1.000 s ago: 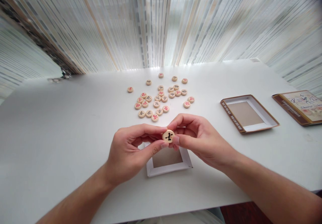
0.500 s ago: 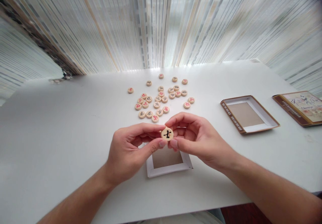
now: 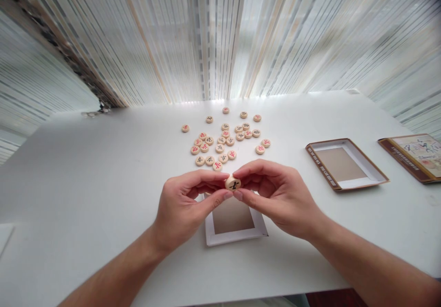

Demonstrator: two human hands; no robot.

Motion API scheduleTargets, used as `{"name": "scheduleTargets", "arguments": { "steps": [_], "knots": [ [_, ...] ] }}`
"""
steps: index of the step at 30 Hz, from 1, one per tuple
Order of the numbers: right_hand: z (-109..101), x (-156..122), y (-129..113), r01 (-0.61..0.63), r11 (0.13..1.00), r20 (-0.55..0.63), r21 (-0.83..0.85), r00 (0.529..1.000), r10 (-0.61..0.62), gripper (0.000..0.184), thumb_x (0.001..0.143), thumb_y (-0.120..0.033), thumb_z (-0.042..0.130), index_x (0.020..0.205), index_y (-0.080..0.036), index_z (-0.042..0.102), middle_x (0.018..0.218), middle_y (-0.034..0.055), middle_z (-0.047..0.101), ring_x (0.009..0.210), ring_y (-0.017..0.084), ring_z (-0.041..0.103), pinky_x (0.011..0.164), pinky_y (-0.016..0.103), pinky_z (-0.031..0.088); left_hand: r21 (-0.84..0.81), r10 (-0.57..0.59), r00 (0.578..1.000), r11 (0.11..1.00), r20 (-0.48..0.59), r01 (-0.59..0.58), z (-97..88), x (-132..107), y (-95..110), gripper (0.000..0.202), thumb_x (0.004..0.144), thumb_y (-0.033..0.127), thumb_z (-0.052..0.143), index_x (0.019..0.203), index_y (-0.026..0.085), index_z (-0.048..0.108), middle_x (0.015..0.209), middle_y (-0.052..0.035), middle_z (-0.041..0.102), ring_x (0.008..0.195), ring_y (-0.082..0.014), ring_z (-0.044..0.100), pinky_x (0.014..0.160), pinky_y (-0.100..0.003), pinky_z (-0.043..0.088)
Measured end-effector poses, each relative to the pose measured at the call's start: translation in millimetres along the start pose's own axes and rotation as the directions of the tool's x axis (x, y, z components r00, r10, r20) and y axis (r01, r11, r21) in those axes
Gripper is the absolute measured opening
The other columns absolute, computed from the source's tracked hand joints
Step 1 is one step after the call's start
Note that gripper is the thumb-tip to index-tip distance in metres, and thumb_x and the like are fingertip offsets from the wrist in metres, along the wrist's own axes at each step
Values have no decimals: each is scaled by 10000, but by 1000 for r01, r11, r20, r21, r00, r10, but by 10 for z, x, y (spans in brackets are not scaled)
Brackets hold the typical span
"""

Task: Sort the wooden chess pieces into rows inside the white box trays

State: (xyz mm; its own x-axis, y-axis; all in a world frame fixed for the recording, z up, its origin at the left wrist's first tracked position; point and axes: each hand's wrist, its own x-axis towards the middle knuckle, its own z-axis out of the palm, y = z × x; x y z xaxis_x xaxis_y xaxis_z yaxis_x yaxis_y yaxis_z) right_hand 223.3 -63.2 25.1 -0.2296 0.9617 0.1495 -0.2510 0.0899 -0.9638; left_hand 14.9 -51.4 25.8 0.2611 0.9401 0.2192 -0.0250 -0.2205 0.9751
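A round wooden Chinese chess piece (image 3: 233,184) with a black character is pinched between my two hands, above the table. My left hand (image 3: 188,203) grips it from the left with thumb and fingers, while my right hand (image 3: 275,196) grips its right side the same way. Below them lies a shallow white-rimmed box tray (image 3: 237,240), its far edge partly hidden by my hands. Beyond my fingertips, several more chess pieces (image 3: 219,148) with red or black characters are scattered flat on the table.
To the right rests an open brown-and-white box part (image 3: 375,181). At the far right is a brown box lid (image 3: 401,160) with a printed picture. The white table (image 3: 103,196) ends at a striped string curtain (image 3: 186,45). A white edge (image 3: 5,235) shows at the left.
The chess piece has tipped, so its face shows at a flatter angle, and both hands still hold it. The whole view has shifted slightly, moving the scene right and down.
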Motion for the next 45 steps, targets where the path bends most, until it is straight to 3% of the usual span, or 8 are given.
{"name": "scheduleTargets", "arguments": {
  "steps": [5,14,19,27,37,45],
  "knots": [
    [5,9,9,28,999,-10,-38,1000,-29,188,887,-131,882,1036,-230,825,965,24,819,891,131,785,838,200,655,4,-4,1000,1000,-5,4,4,8,0,256,826,88,911,1052,204,877,988,-29,881,883,-174,851,861,-226,713],
    [14,21,-21,-90,994,12,62,996,89,244,834,-180,944,1051,-223,841,924,31,838,821,143,808,768,204,678,-103,-59,998,993,-35,55,4,10,22,270,833,73,899,1054,228,888,866,-5,881,749,-148,848,753,-178,710],
    [-5,12,2,-23,999,-29,-23,999,23,274,798,-150,964,1031,-236,848,909,18,829,815,128,779,780,195,658,-102,-87,996,991,-1,86,6,9,23,267,826,101,914,1068,208,881,889,-27,873,794,-158,837,785,-207,711],
    [12,14,12,40,999,17,10,999,-40,311,872,-111,887,1145,-249,832,929,15,826,850,136,784,818,236,656,-213,-154,987,964,46,160,23,66,72,205,868,115,884,1053,205,879,879,-27,859,748,-126,809,733,-188,698],
    [7,5,-9,8,1000,29,-21,1000,-7,261,895,-189,880,1151,-208,828,1005,72,852,894,222,814,853,369,675,-160,-150,986,974,73,160,-6,76,60,179,904,187,866,1082,189,883,890,-55,856,720,-142,792,712,-214,691],
    [26,17,-38,-46,999,-11,1,999,46,205,853,-224,930,1050,-225,874,862,40,843,746,145,775,676,217,648,-138,-122,991,982,54,128,10,51,70,174,885,157,881,1050,210,885,879,-31,861,741,-137,809,739,-192,691]
  ]
}}
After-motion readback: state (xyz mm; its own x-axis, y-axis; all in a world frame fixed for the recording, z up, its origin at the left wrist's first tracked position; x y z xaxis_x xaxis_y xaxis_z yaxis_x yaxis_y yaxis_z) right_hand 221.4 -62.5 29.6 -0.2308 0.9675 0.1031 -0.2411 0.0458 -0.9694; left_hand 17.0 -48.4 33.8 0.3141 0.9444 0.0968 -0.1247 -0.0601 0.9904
